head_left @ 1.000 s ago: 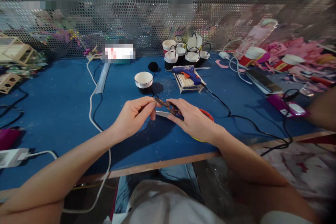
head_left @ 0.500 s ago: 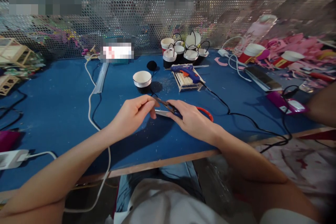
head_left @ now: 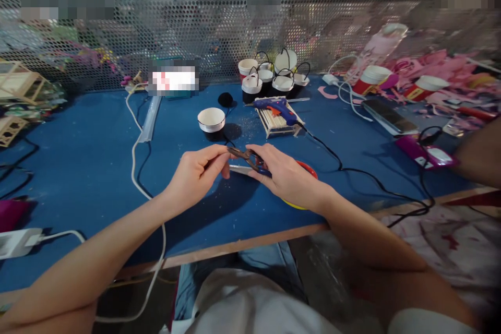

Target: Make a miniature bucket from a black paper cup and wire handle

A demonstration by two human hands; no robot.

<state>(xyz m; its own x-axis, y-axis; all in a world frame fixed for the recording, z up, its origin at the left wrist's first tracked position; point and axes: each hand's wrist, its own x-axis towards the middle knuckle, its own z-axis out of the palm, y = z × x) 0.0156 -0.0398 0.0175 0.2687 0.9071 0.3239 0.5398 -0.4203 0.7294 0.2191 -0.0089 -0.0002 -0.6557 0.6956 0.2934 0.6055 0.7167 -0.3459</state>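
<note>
My right hand (head_left: 287,172) is closed round a pair of pliers (head_left: 242,153) with dark jaws and blue handles. The jaws point left, to the fingertips of my left hand (head_left: 201,172). That hand is pinched on a thin black wire (head_left: 229,141), mostly hidden by the fingers. Under my right hand lies a pair of scissors (head_left: 239,169), blades to the left, with red and yellow handle edges showing. Just beyond my hands a small black-and-white cup (head_left: 212,121) stands upright, and a black ball-like piece (head_left: 225,99) lies behind it.
A blue glue gun (head_left: 276,107) rests on a small wooden stick rack (head_left: 279,126), its black cord running right. Behind stand several cups (head_left: 282,82) with black wire handles. A phone (head_left: 387,115) and pink scraps (head_left: 442,70) lie right. A white cable (head_left: 135,167) crosses the left side.
The plier jaws have tilted closer to level, and their tips sit at my left fingertips. My right hand has shifted slightly, exposing the yellow scissor handle. The cup stays put.
</note>
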